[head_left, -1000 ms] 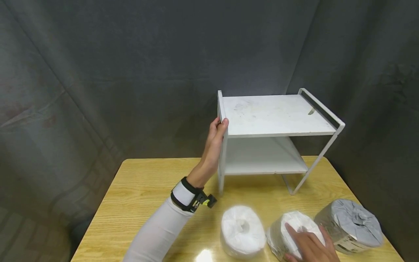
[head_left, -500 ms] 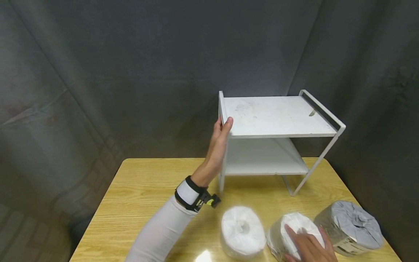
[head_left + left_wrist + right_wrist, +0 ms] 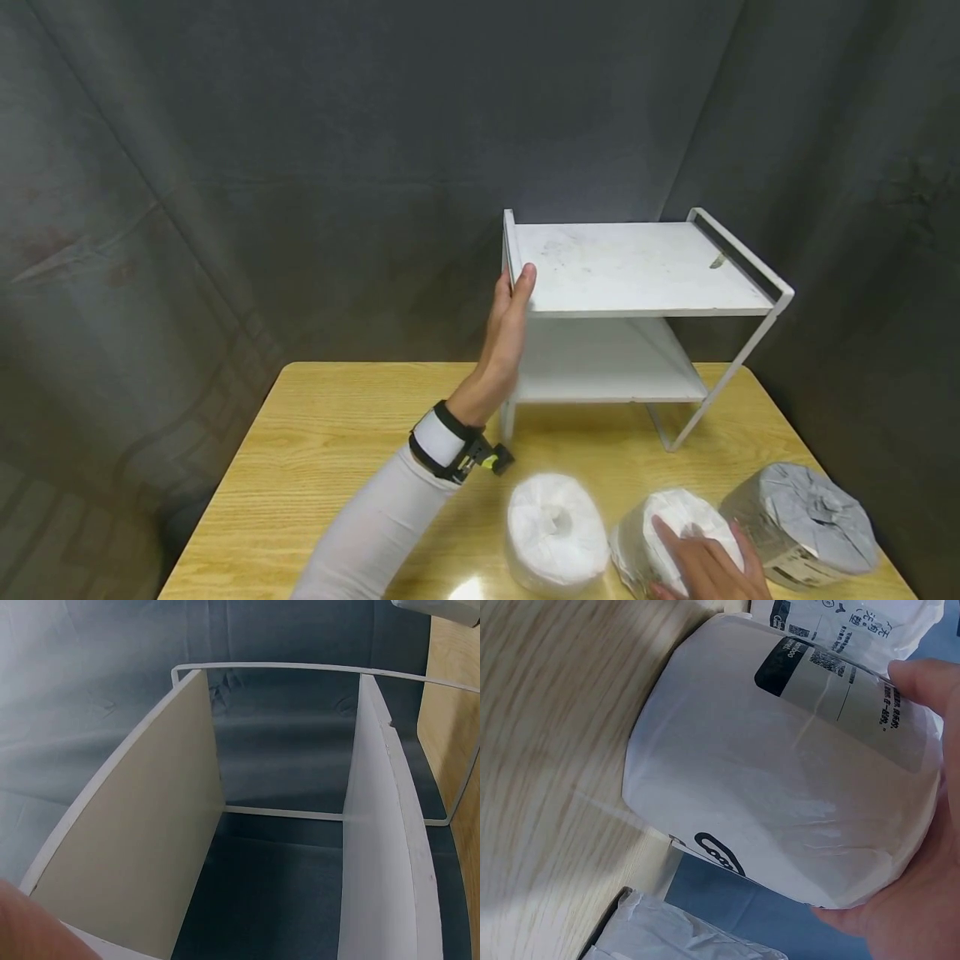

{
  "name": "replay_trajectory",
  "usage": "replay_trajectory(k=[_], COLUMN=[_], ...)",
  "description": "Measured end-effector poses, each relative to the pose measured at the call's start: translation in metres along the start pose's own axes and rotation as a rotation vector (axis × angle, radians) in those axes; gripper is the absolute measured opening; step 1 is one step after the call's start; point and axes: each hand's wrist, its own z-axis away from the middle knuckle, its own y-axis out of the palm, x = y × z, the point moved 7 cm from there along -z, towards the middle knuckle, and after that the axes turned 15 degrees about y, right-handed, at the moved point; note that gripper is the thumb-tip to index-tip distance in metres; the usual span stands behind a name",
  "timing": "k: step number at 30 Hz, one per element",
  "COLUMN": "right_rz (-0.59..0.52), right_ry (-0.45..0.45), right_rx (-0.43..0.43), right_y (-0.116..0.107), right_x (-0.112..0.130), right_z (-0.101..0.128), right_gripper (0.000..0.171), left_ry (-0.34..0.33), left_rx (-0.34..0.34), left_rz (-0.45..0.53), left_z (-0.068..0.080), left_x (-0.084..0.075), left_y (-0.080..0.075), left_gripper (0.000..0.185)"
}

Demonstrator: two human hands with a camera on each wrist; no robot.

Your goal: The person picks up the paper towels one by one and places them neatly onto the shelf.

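Observation:
A white two-tier shelf rack (image 3: 637, 271) stands at the back right of the table. My left hand (image 3: 504, 342) holds its left side frame near the top, thumb on the inner side and fingers outside. Both boards (image 3: 127, 802) fill much of the left wrist view, with part of the hand at the lower left corner. At the front, my right hand (image 3: 708, 565) grips a white plastic-wrapped toilet roll (image 3: 765, 772) from above. Thumb and fingers lie on opposite sides of it in the right wrist view. The roll tilts slightly in the head view.
Another white wrapped roll (image 3: 555, 562) stands upright to the left of the gripped one. A grey-wrapped roll (image 3: 813, 521) with a printed label sits at its right, near the table's right edge. Dark curtains (image 3: 337, 183) hang behind the wooden table (image 3: 300, 467).
My left hand has shifted slightly up and right along the rack's side frame, its thumb now further over the bar. The right hand and the rolls have stayed nearly still.

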Motion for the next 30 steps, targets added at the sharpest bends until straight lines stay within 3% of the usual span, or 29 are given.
replay_trajectory(k=[11, 20, 30], right_rz=[-0.008, -0.072, -0.097], right_ry=[-0.011, -0.078, -0.071], right_rx=[-0.008, -0.12, -0.145], right_y=[-0.0011, -0.0049, -0.0083], right_x=[-0.0006, -0.0016, -0.0022], right_z=[-0.0008, -0.001, -0.0014], right_gripper=[0.069, 0.072, 0.067], left_ry=[0.011, 0.001, -0.007], left_rx=[-0.03, -0.023, -0.039], left_rz=[0.006, -0.009, -0.009], left_z=[-0.0014, 0.0014, 0.0033], left_x=[0.0012, 0.002, 0.0008], left_y=[0.0022, 0.0042, 0.0076], left_gripper=[0.08, 0.079, 0.078])
